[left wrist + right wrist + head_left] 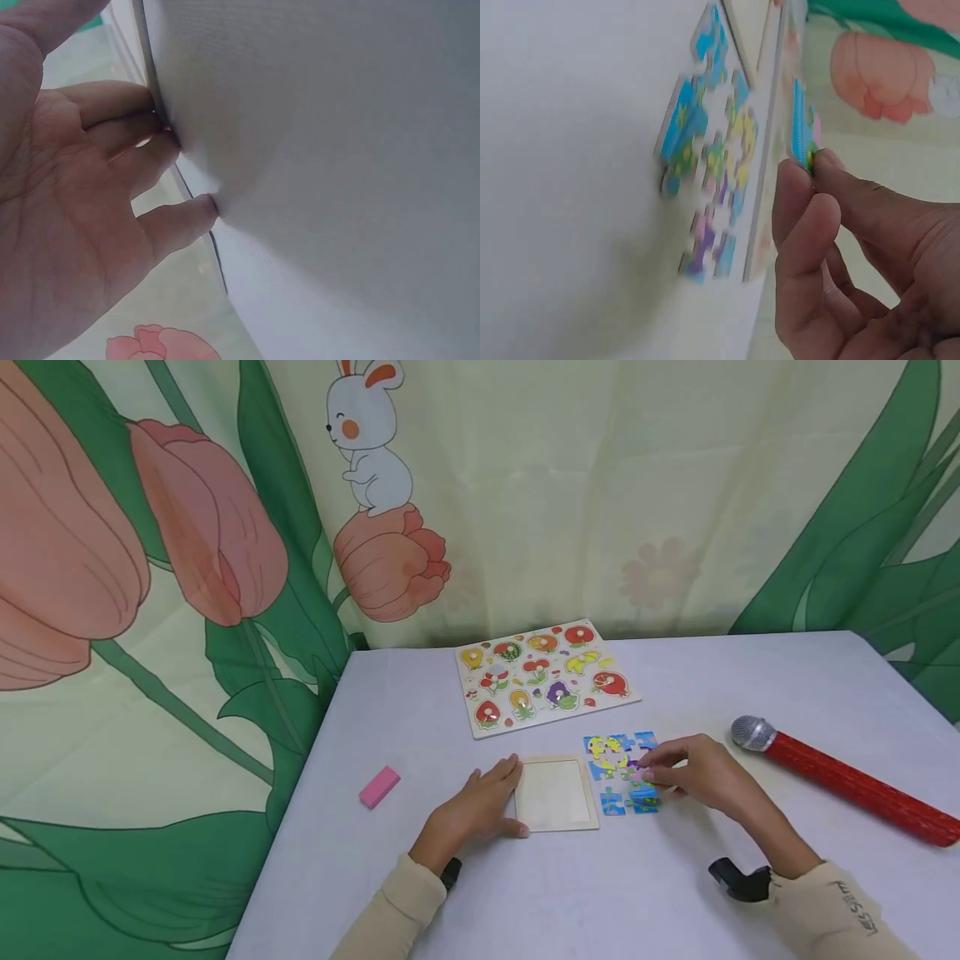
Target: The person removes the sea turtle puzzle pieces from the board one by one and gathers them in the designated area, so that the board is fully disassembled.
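A square wooden puzzle tray (553, 793) lies on the table with its pale base showing. Along its left edge rests my left hand (476, 806), thumb near the lower corner and fingers at the upper one. Just right of the tray, jigsaw pieces (612, 804) in blue, yellow and purple lie in a loose cluster with gaps. My right hand (697, 772) is above the cluster's right side. In the right wrist view, its thumb and finger pinch one jigsaw piece (799, 127), held up off the table with its blue edge showing.
A fruit peg board (551, 677) lies behind the tray. To the left is a pink block (379, 787). A red microphone (847, 777) lies slanted at the right. Behind the table (600, 893) hangs a printed curtain (540, 502).
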Tool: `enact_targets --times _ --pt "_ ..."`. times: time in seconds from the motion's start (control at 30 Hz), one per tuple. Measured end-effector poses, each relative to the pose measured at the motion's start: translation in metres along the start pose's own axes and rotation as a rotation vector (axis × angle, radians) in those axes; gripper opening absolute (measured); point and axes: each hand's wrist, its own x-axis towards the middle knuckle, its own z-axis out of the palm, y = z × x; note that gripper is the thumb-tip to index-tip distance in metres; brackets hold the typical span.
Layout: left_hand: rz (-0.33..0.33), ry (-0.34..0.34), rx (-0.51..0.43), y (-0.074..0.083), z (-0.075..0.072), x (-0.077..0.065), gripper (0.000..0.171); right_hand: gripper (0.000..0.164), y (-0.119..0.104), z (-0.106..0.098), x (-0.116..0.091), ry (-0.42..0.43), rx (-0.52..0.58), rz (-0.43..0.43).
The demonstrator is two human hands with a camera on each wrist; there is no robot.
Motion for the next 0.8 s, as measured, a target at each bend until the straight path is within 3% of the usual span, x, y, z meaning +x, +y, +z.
enact_targets --times 0.37,0.8 --pt "0.001 0.015 0.009 0.001 -0.002 0.000 0.100 0.017 0.035 -0.019 -0.002 -0.062 0.020 0.122" --pt "-0.014 0.012 0.016 0.003 0.000 -0.002 0.100 0.014 0.041 -0.011 0.002 -0.049 0.001 0.138"
